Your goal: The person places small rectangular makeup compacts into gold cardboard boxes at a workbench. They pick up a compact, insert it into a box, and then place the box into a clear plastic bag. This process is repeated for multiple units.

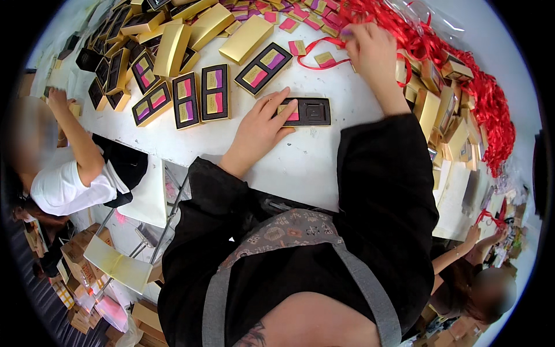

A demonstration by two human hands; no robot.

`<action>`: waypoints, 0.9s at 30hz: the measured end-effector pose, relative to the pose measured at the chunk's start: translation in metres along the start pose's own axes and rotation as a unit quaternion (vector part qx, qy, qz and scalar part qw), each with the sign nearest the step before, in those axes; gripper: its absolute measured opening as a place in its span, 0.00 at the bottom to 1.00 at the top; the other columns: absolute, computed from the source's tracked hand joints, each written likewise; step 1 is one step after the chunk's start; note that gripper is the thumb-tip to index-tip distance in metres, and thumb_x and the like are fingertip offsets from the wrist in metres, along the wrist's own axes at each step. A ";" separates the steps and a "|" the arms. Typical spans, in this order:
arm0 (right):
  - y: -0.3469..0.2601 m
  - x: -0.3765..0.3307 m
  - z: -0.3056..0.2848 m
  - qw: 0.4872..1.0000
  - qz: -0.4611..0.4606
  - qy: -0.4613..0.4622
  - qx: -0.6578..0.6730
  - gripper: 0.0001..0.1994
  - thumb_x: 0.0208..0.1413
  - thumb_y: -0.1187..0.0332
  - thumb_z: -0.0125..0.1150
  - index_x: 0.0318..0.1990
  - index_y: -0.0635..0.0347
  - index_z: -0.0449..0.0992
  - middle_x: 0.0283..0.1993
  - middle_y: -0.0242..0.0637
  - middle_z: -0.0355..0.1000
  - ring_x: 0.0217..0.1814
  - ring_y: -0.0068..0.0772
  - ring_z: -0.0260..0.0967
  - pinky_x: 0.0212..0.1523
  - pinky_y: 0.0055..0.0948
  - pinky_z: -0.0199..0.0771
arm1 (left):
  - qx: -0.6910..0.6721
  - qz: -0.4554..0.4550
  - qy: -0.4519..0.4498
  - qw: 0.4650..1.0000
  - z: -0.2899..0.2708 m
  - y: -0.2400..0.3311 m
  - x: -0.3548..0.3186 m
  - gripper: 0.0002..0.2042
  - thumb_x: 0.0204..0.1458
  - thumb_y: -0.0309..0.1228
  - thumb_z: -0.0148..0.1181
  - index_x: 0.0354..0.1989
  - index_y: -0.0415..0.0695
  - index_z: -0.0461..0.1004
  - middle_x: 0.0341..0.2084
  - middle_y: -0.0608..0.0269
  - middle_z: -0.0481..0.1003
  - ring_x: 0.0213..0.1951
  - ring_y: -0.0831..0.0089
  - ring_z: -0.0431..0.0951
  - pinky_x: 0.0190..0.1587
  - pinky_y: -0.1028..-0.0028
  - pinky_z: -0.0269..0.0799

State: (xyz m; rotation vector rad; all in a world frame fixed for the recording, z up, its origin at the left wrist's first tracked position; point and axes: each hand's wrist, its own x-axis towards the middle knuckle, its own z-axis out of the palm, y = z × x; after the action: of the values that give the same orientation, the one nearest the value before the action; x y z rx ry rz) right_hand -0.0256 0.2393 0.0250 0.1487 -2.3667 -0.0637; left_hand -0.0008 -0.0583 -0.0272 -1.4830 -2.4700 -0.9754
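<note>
Your left grip [260, 124], fingers spread, rests on the box [317, 122] and its pink piece [293, 115]; your right grip [372, 55] pinches a purple piece [346, 34], red ribbon [413, 36] beside it.

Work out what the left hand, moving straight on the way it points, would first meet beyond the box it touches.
The left hand would probably meet the red ribbon first, though depth is unclear.

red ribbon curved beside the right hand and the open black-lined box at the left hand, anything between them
In the head view, only bare white tabletop shows between the ribbon and the box.
</note>
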 end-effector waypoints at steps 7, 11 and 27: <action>-0.038 -0.037 -0.065 0.953 -0.051 -0.223 0.200 0.10 0.46 0.74 0.63 0.39 0.54 0.77 0.36 0.33 0.71 0.42 0.38 0.71 0.45 0.39 0.71 | -0.029 -0.004 0.013 0.999 0.003 -0.002 0.001 0.33 0.40 0.32 0.70 0.59 0.44 0.66 0.60 0.59 0.65 0.57 0.57 0.67 0.58 0.65 0.67; 0.006 -0.025 -0.044 0.972 -0.001 -0.144 0.184 0.06 0.46 0.68 0.65 0.30 0.59 0.80 0.44 0.35 0.77 0.44 0.43 0.73 0.48 0.38 0.73 | -0.037 -0.016 0.013 0.999 0.000 0.002 0.001 0.33 0.41 0.31 0.70 0.59 0.43 0.66 0.60 0.59 0.65 0.58 0.56 0.67 0.59 0.65 0.66; -0.036 -0.074 -0.015 0.980 0.138 -0.109 0.091 0.31 0.41 0.49 0.73 0.49 0.60 0.75 0.44 0.48 0.73 0.46 0.51 0.70 0.44 0.43 0.73 | -0.052 -0.025 0.005 0.998 0.003 -0.002 -0.001 0.33 0.42 0.32 0.71 0.60 0.43 0.67 0.61 0.58 0.66 0.59 0.56 0.67 0.59 0.64 0.66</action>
State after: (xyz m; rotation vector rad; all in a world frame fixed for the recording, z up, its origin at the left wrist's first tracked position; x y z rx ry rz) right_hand 0.0404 0.2131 -0.0190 -0.1057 -2.5875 0.2847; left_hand -0.0009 -0.0577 -0.0306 -1.4484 -2.4954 -1.1345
